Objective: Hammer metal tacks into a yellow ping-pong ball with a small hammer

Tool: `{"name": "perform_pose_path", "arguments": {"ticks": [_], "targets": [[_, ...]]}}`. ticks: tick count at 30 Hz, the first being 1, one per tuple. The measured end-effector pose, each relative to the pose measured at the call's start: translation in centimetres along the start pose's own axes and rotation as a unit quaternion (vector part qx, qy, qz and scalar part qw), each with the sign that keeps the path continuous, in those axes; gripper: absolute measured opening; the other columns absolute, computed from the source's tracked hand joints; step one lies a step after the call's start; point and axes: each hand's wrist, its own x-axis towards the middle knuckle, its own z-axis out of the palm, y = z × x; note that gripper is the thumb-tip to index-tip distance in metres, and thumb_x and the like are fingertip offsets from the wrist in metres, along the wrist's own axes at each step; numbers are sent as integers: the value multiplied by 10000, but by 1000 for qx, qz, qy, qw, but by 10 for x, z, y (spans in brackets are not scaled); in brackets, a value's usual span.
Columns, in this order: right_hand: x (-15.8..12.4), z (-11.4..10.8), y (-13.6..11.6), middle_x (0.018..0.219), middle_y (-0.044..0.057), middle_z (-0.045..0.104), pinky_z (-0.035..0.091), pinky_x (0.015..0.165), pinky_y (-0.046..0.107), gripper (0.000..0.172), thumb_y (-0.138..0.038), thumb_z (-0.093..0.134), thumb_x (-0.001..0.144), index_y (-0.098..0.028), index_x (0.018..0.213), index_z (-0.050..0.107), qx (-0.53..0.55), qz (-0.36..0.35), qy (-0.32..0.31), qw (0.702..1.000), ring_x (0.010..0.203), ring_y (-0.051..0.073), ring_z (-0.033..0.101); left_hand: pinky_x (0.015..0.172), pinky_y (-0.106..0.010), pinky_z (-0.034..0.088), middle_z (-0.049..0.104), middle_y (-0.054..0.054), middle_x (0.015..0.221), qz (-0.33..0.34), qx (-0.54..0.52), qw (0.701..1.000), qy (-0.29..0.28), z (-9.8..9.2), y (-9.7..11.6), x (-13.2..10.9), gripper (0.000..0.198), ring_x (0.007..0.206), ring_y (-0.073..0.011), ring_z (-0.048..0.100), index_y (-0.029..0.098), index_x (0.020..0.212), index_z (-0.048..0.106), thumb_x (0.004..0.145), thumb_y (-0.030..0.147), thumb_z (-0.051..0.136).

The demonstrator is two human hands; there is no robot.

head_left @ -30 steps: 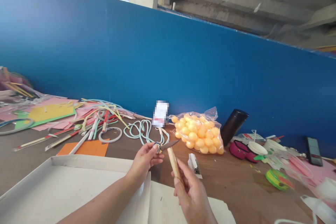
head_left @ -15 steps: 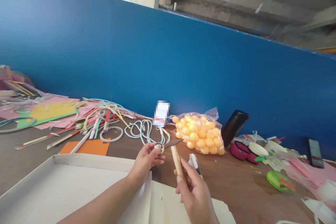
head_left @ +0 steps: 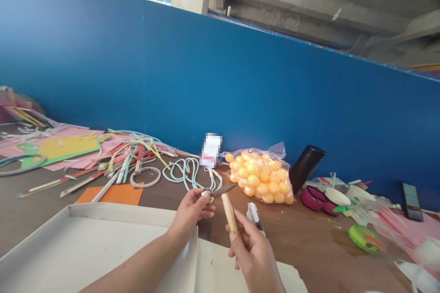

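Observation:
My left hand (head_left: 194, 208) pinches the shiny, rounded metal end of a small knife (head_left: 223, 190). Its dark pointed blade sticks out to the right. Most of the gripped end is behind my fingers. In my right hand (head_left: 252, 252) is a pale wooden stick (head_left: 228, 213), its upper end tilted up and left, just below the blade. A small gap seems to part blade and stick, though contact is hard to judge. Under both hands are a white open box (head_left: 113, 247) and a cream board (head_left: 220, 265).
Behind the hands lie a bag of orange balls (head_left: 263, 176), a coiled light-blue cord (head_left: 187, 169) and a black bottle (head_left: 307, 167). Paper sheets (head_left: 68, 146) and strips clutter the left. A green tape measure (head_left: 366, 238), cups and a phone (head_left: 411, 201) lie right. A blue partition (head_left: 220, 73) stands behind.
The wooden stick and the knife blade have shifted very slightly left and down. Both hands keep their hold.

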Motion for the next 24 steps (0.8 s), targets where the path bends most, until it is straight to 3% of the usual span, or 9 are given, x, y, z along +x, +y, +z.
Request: {"name": "perform_pose_path", "arguments": {"ticks": [24], "targets": [[2,3,1,823,72,654,385,336,191,526,-382,604,723,-186,1206,537,28,14,23,999,476,115,522,586,-254,538,569,-18,796,2,24,1000,-1,0,-1,1,342,652,-138,636,159,943,518,734,405,632]]}}
